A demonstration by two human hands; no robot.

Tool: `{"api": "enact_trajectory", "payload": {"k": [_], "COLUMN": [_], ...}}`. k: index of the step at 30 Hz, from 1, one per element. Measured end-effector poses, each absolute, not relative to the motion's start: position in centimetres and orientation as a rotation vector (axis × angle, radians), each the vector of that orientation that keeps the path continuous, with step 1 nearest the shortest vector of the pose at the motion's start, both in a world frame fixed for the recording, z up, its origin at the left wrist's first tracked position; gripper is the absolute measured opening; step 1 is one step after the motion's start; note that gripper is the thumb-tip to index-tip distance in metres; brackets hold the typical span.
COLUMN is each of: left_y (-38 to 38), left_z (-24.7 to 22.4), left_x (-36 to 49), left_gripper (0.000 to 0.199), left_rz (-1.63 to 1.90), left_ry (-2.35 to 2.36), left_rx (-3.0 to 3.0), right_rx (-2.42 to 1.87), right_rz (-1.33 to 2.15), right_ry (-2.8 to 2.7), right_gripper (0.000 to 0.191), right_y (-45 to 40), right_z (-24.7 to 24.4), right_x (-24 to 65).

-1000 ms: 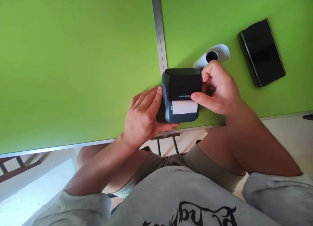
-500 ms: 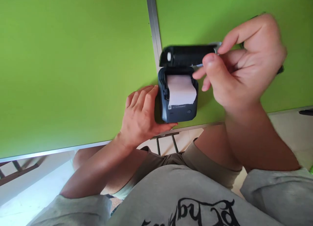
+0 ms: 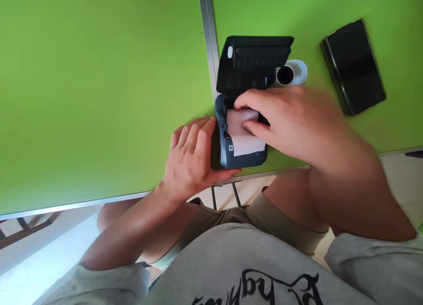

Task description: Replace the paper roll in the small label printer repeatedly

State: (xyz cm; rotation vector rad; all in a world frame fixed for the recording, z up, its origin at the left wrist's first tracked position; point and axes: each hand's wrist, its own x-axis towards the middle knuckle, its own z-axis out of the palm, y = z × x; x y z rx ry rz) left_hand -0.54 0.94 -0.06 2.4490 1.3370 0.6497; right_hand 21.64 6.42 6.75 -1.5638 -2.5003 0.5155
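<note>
The left hand (image 3: 190, 153) is spread wide, its fingers set against the left side of the small printer (image 3: 243, 160) and its thumb laid along the near edge, presumably so that the body is kept from sliding. The right hand (image 3: 286, 115) is reached in from the right, thumb and forefinger held slightly parted at the paper roll (image 3: 242, 131); whether the roll is gripped or merely touched cannot be told. The printer is thus placed between both hands, near the table edge, with the roll seated inside under the right fingertips. The lid (image 3: 253, 71) is tipped up at the far side, by which access to the roll is given. Beyond, a second white roll (image 3: 300, 71) is stood beside the lid, and a dark flat device (image 3: 355, 67) is laid farther right on the green table (image 3: 99, 98).
</note>
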Motion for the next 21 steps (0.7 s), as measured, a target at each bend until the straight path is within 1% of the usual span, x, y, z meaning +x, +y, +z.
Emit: {"api": "enact_trajectory", "payload": {"k": [3, 7, 9, 13, 17, 19, 21], "left_y": [1.0, 0.9, 0.9, 0.9, 0.9, 0.9, 0.9], "left_z": [-0.1, -0.1, -0.1, 0.0, 0.0, -0.1, -0.2], "left_x": [-0.5, -0.4, -0.5, -0.6, -0.6, -0.6, -0.6], "left_gripper": [0.095, 0.096, 0.097, 0.098, 0.099, 0.1, 0.102], "left_rz": [0.673, 0.686, 0.665, 0.636, 0.642, 0.647, 0.65], "left_ry": [1.337, 1.364, 1.368, 1.347, 1.344, 1.341, 1.342], "left_rx": [2.461, 2.478, 2.47, 2.458, 2.497, 2.518, 2.528], "right_rx": [-1.569, -1.643, -1.679, -1.656, -1.486, -1.364, -1.222], "right_rz": [0.492, 0.517, 0.583, 0.804, 1.027, 1.126, 1.146], "right_ry": [-2.595, -2.563, -2.517, -2.344, -2.06, -1.744, -1.351], "right_gripper": [0.018, 0.014, 0.016, 0.026, 0.027, 0.021, 0.014], "right_y": [7.0, 7.5, 7.7, 7.6, 6.7, 6.4, 6.6], "right_z": [6.7, 6.5, 6.6, 7.3, 8.2, 8.1, 7.4], "right_x": [21.6, 21.4, 21.3, 21.5, 22.5, 23.8, 25.8]}}
